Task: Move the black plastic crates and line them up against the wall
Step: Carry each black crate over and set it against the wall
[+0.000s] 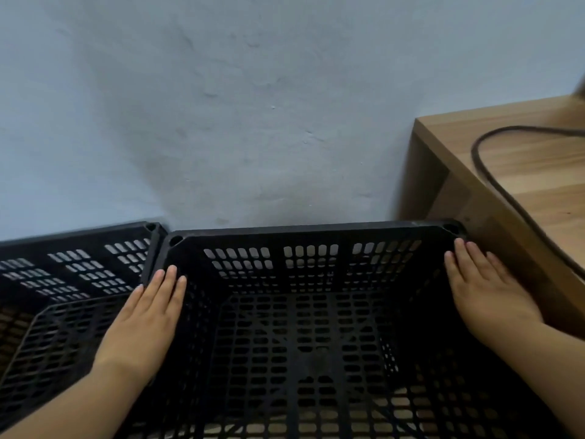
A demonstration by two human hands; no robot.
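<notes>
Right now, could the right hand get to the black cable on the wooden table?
Probably yes. The right hand lies flat on the crate rim beside the wooden table, and nothing stands between it and the black cable.

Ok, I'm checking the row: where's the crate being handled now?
Center of the head view, the crate stands against the wall, between another black crate on its left and a wooden table on its right.

crate (310, 236) wedged between table (443, 172), neighbouring crate (76, 239)
</notes>
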